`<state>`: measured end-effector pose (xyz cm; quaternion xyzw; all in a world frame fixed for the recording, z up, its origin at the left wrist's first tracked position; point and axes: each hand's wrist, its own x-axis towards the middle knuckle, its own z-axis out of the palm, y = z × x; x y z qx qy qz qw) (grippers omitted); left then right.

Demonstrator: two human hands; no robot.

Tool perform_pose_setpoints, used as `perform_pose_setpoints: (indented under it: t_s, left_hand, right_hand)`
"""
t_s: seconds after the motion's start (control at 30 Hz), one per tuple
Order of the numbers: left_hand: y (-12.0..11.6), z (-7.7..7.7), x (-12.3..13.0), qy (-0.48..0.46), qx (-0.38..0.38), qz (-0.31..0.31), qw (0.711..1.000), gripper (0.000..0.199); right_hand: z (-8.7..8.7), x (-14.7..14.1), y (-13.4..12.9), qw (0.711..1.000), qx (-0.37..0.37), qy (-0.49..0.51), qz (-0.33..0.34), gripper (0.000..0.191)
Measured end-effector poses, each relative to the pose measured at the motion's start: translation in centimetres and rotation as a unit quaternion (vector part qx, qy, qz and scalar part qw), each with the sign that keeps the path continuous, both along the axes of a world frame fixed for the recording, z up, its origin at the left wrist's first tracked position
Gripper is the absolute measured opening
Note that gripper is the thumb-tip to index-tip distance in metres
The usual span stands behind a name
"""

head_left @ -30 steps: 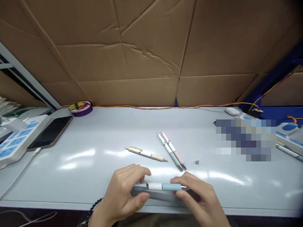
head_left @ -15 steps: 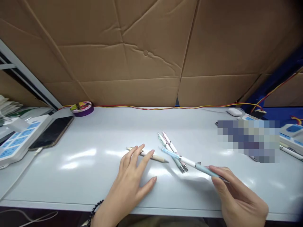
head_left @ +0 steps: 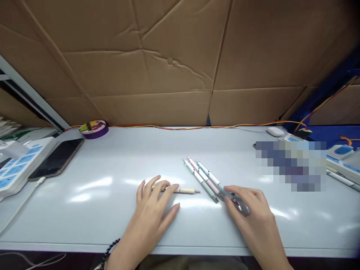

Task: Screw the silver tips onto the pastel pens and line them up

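Observation:
My right hand [head_left: 253, 212] has thumb and forefinger around the lower end of a blue-and-white pen [head_left: 209, 174], which lies on the table beside two others. Left of it are a pink-and-white pen [head_left: 200, 172] and a green-and-white pen [head_left: 200, 181], slanting the same way, tips toward me. My left hand [head_left: 156, 206] rests with spread fingers over a cream pen [head_left: 187, 190]. Its fingertips touch the pen's left part and partly hide it; the thumb stands apart from it.
A phone [head_left: 57, 159] with a white cable and a white power strip [head_left: 21, 163] lie at the left. A round purple tin-like object [head_left: 94, 130] stands at the back left. At the right are a white mouse-shaped item [head_left: 275, 131] and a pixelated area. Cardboard [head_left: 157, 75] walls the back.
My right hand has moved left and lowered the blue pen beside the green and pink ones. Those pens now lie more parallel. The cream pen under my left hand has turned nearly level.

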<state>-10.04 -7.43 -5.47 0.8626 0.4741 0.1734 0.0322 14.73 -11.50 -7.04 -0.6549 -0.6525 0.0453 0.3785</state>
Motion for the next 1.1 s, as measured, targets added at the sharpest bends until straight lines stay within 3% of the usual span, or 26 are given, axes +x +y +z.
perform_pose_setpoints:
  t_s: [0.17,0.37,0.5,0.63,0.77,0.93,1.1]
  left_hand:
    - [0.0,0.1,0.0,-0.030,-0.039,-0.022,0.999,0.027]
    - [0.1,0.5,0.3,-0.083,-0.069,-0.036,0.994,0.017]
    - [0.0,0.6,0.3,-0.113,-0.078,-0.024,0.990,0.016]
    - [-0.4,0.9,0.1,-0.153,-0.073,-0.017,0.985,0.016]
    - [-0.6,1.2,0.0,-0.181,-0.010,-0.053,0.982,0.015]
    - [-0.5,1.3,0.2,-0.177,0.044,-0.104,0.978,0.014]
    - [-0.6,1.5,0.2,-0.164,0.045,-0.125,0.977,0.014]
  right_hand:
    - [0.0,0.0,0.1,0.999,-0.016,-0.031,0.023,0.017]
    - [0.0,0.3,0.0,0.999,-0.005,-0.017,-0.032,0.022]
    - [-0.2,0.5,0.3,0.999,-0.033,-0.011,-0.028,0.025]
    - [0.1,0.4,0.3,0.998,-0.044,0.039,-0.037,0.022]
    - [0.9,-0.5,-0.6,0.982,0.044,0.163,-0.086,0.014]
    - [1.8,-2.5,-2.0,0.933,0.052,0.356,-0.013,0.004]
    - [2.1,-3.5,-1.9,0.928,0.046,0.362,0.073,0.005]
